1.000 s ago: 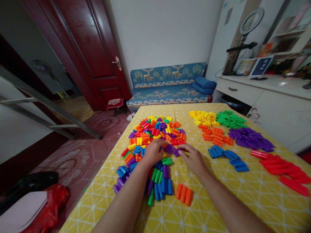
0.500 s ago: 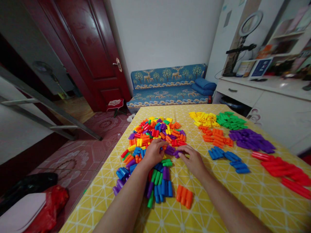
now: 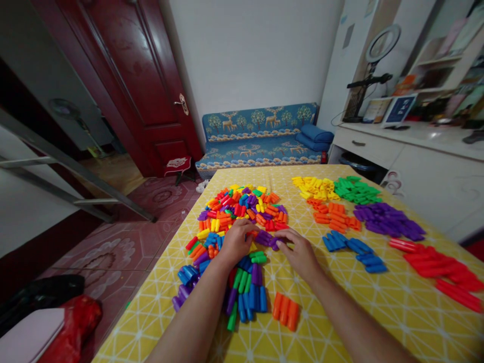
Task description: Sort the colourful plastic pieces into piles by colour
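Right of the mixed heap of bullet-shaped plastic blocks point(image 3: 230, 209), my right hand point(image 3: 300, 252) pinches a purple block point(image 3: 275, 244) between thumb and fingertips. Touching it on the left are more purple blocks point(image 3: 263, 238). My left hand point(image 3: 237, 242) is closed over the heap's near right side, fingers curled down by the purple blocks; what lies in its grip is mostly hidden. Just below that hand lie green blocks point(image 3: 258, 257). Closer to me are blue blocks point(image 3: 252, 301) and a separate orange group point(image 3: 286, 311).
Sorted piles lie on the right of the yellow tablecloth point(image 3: 317, 322): yellow point(image 3: 315, 187), green point(image 3: 357, 190), orange point(image 3: 335, 216), purple point(image 3: 389, 220), blue point(image 3: 355, 251) and red point(image 3: 440, 264). Beyond the table stands a blue sofa point(image 3: 260, 146); a white cabinet point(image 3: 434, 176) is at right.
The view has shifted slightly. My hands stay nearly in place, the right one still at the purple block; the piles look the same.
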Available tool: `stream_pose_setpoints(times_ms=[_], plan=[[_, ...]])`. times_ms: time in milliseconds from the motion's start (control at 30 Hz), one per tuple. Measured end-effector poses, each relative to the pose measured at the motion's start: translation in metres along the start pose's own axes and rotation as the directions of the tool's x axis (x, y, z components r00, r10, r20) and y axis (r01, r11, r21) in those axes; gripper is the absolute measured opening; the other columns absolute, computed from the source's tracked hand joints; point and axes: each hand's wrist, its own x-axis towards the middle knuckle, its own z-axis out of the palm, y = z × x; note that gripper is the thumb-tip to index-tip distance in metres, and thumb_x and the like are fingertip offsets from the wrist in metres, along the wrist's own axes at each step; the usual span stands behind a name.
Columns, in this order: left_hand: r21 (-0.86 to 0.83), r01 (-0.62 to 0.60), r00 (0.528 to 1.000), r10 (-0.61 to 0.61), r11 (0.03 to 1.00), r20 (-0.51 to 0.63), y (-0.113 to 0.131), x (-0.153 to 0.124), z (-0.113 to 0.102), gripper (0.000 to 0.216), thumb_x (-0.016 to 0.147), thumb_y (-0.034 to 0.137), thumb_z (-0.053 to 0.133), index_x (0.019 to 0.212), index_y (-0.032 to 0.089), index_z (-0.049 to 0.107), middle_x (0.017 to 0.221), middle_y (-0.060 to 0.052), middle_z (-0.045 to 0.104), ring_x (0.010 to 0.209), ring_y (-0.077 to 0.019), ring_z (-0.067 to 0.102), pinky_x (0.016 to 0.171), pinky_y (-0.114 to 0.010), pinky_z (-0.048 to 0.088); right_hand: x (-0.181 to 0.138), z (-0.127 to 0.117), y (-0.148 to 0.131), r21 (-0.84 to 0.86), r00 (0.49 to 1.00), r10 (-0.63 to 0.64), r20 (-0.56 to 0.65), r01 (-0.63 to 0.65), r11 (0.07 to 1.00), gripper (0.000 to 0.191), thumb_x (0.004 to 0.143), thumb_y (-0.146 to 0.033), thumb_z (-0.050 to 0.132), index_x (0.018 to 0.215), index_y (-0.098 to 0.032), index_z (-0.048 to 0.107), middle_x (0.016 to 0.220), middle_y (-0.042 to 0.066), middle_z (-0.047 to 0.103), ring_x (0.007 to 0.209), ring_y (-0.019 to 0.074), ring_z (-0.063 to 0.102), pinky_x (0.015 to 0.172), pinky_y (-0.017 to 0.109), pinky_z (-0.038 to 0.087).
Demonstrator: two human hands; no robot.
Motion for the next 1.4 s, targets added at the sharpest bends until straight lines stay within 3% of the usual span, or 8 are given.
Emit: stream_pose_setpoints(times_ms=[700, 867, 1033, 1200, 1400], plan=[[0.012, 0.027, 0.998, -0.027, 1.000, 0.056, 0.005, -0.001, -0.004, 0.028, 0.080, 0.009, 0.058, 0.102, 0.019, 0.073, 0.105, -0.007, 0.071, 0.100, -0.0216, 0.065, 0.090, -0.033, 0.052, -0.001, -0.001, -0.003, 0.005, 1.000, 0.002, -0.027, -0.002, 1.000, 0.019, 0.077, -0.019, 0.055, 0.090, -0.020, 0.068, 0.098, 0.007, 0.069, 0.091, 0.0191, 0.065, 0.080, 0.033, 0.054], [0.019, 0.029, 0.998, -0.029, 0.999, 0.049, 0.006, -0.001, -0.005, 0.028, 0.080, 0.009, 0.058, 0.102, 0.019, 0.073, 0.105, -0.007, 0.071, 0.099, -0.0213, 0.066, 0.089, -0.033, 0.052, -0.001, -0.002, -0.005, 0.016, 0.996, -0.011, -0.086, 0.013, 1.000, 0.023, 0.078, -0.024, 0.059, 0.098, -0.020, 0.069, 0.106, 0.008, 0.069, 0.100, 0.0212, 0.064, 0.090, 0.037, 0.052], [0.006, 0.018, 0.999, -0.019, 1.000, 0.050, 0.004, -0.001, -0.003, 0.028, 0.080, 0.008, 0.058, 0.101, 0.019, 0.073, 0.103, -0.007, 0.072, 0.099, -0.0212, 0.066, 0.090, -0.033, 0.052, -0.002, -0.004, -0.002, 0.216, 0.996, 0.034, -0.085, -0.015, 0.976, 0.041, 0.078, -0.018, 0.051, 0.118, -0.023, 0.061, 0.123, 0.009, 0.062, 0.112, 0.0204, 0.061, 0.094, 0.038, 0.051], [0.026, 0.024, 0.998, -0.026, 0.999, 0.064, 0.000, -0.001, -0.002, 0.027, 0.081, 0.011, 0.058, 0.103, 0.020, 0.073, 0.105, -0.007, 0.071, 0.099, -0.0212, 0.066, 0.091, -0.034, 0.052, -0.001, -0.003, 0.007, 0.396, 0.989, 0.105, -0.106, -0.055, 0.917, 0.055, 0.069, -0.011, 0.043, 0.121, -0.025, 0.055, 0.131, 0.008, 0.058, 0.115, 0.0187, 0.061, 0.098, 0.042, 0.050], [0.025, 0.027, 0.998, -0.028, 0.999, 0.064, -0.002, -0.001, -0.001, 0.027, 0.082, 0.012, 0.058, 0.102, 0.020, 0.073, 0.107, -0.007, 0.071, 0.102, -0.0213, 0.065, 0.091, -0.033, 0.052, 0.001, -0.005, 0.008, 0.472, 0.966, 0.238, -0.095, -0.167, 0.866, 0.046, 0.068, -0.016, 0.049, 0.113, -0.022, 0.056, 0.122, 0.010, 0.064, 0.113, 0.0215, 0.062, 0.095, 0.041, 0.052]])
